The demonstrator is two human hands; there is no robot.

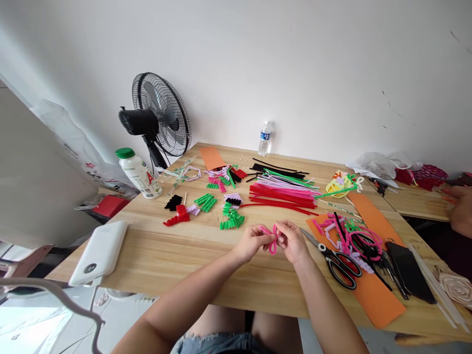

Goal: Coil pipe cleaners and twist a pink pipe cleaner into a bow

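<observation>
A pink pipe cleaner (273, 247) bent into loops is pinched between my two hands over the front part of the table. My left hand (254, 241) grips it from the left with thumb and fingers together. From the other side my right hand (291, 241) closes its fingertips on the same piece. Just right of that hand lie black-handled scissors (337, 263), blades toward the hands. Beyond the hands, straight red pipe cleaners (282, 205) lie beside pink, white, green and black ones. Coiled green pipe cleaners (231, 216) sit to the left of them.
A white power bank (99, 253) with a cable lies at the left edge, near a white bottle (138, 172). A fan (162, 113) and a water bottle (264, 138) stand farther back. At right are a phone (411, 270), orange paper (379, 300) and another person's hand (460, 209).
</observation>
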